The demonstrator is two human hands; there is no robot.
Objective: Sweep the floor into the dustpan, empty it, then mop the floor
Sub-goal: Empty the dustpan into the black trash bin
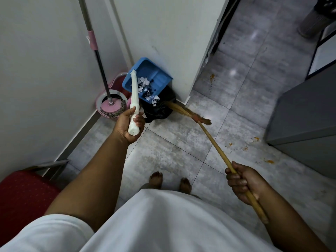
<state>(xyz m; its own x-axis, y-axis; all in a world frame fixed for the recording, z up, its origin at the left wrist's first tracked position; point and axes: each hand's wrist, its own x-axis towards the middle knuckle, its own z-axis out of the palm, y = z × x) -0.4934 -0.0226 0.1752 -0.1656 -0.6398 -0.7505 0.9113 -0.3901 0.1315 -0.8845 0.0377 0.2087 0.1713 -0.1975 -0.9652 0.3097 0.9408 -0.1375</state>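
Observation:
My left hand grips the white handle of a blue dustpan, which is lifted and tilted over a black rubbish bag in the corner. Torn white paper scraps lie in the pan and slide toward its lower lip above the bag. My right hand is closed around the wooden stick of a straw broom, whose bristles rest on the floor beside the bag. A mop with a pink grip stands in its pink spin bucket left of the bag.
White walls close in on the left and behind the bag. Grey floor tiles carry orange stains on the right, near a grey cabinet. A red chair seat sits at lower left. My bare feet stand mid-floor.

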